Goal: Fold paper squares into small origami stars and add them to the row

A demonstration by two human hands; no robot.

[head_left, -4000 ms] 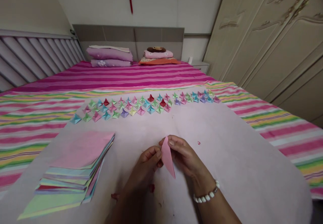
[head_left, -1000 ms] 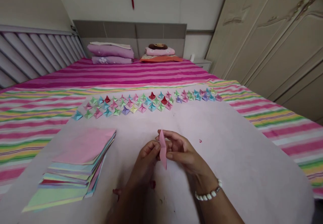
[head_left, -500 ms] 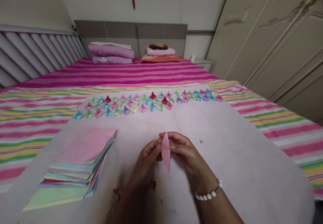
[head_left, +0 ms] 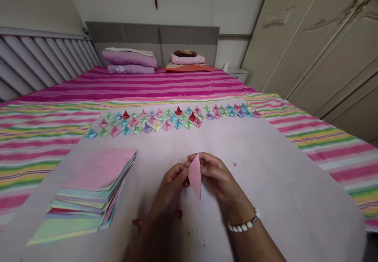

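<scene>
A folded piece of pink paper [head_left: 195, 176], narrow and pointed at top and bottom, is held upright between both hands above the pale tabletop [head_left: 265, 191]. My left hand [head_left: 175, 178] pinches its left edge with thumb and fingers. My right hand [head_left: 217, 175], with a white bead bracelet [head_left: 242, 227] at the wrist, grips the right edge; its fingers curl behind the paper. To the left lies a stack of coloured paper sheets [head_left: 100, 169], a pink one on top. Small folded paper boats [head_left: 147, 128] in several colours stand in rows beyond the hands.
Small red scraps [head_left: 178, 214] lie near my left forearm, and another red bit [head_left: 234, 164] is at the right. Around the tabletop spreads a striped bedsheet [head_left: 330, 151]. Folded purple bedding [head_left: 130, 60] sits by the headboard [head_left: 138, 37]; a cream wardrobe [head_left: 313, 49] stands at the right.
The pink paper has turned slightly in my fingers: its top tip has shifted right and its face looks smoother and wider. Both hands keep their grip.
</scene>
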